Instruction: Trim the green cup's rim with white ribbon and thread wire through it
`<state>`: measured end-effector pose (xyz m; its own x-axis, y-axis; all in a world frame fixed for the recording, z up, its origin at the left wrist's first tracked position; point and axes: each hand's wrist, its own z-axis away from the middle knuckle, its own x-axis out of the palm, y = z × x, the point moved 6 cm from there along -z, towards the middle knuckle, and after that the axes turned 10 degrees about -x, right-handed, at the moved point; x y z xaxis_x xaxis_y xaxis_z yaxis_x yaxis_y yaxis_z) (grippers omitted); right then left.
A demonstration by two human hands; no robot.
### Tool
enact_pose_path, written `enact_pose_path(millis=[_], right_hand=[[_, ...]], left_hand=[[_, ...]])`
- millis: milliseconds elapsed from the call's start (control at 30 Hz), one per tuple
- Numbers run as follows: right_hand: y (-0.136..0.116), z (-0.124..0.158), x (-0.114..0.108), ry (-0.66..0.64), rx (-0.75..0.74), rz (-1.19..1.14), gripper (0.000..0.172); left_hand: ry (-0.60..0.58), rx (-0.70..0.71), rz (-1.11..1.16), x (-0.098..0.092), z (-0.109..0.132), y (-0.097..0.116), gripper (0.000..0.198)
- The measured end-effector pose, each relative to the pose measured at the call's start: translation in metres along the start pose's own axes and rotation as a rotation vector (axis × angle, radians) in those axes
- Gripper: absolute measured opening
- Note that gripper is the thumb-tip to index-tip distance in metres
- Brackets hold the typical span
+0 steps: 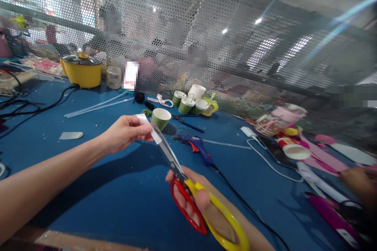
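Above the desk, inward of its near edge, a white strip is pinched by the left grip; scissors are enclosed by the right grip. The strip is best kept taut for cutting.

Scissors before the cup, pot behind and leftward

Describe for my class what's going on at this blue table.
A person's left hand pinches a white strip. The right hand holds red-and-yellow-handled scissors, their blades up against the strip; whether they have cut it is unclear. A green cup stands just beyond, and a blue glue gun lies on the table.
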<state>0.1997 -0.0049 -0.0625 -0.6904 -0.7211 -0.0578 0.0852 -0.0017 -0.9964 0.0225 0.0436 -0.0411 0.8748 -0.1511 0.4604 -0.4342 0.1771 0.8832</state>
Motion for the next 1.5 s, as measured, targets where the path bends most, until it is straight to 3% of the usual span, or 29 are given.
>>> enact_pose_path(millis=[300, 467, 700, 1500], right_hand=[[-0.0006, 0.0002, -0.0013, 0.050, 0.011, 0.035, 0.068], [0.0033, 0.0004, -0.0008, -0.026, 0.072, 0.044, 0.065], [-0.0028, -0.0002, 0.0018, 0.052, 0.030, 0.029, 0.064], [-0.0046, 0.0004, 0.0012, 0.080, 0.084, 0.085, 0.060]], left_hand=[[-0.040, -0.014, -0.057, 0.0001, 0.0003, -0.0015, 0.019], [-0.046, -0.022, -0.078, 0.0001, -0.0002, -0.0033, 0.019], [-0.091, 0.014, -0.025, 0.0045, 0.0014, -0.0009, 0.020], [-0.081, -0.012, -0.067, 0.0024, 0.0002, -0.0027, 0.016]])
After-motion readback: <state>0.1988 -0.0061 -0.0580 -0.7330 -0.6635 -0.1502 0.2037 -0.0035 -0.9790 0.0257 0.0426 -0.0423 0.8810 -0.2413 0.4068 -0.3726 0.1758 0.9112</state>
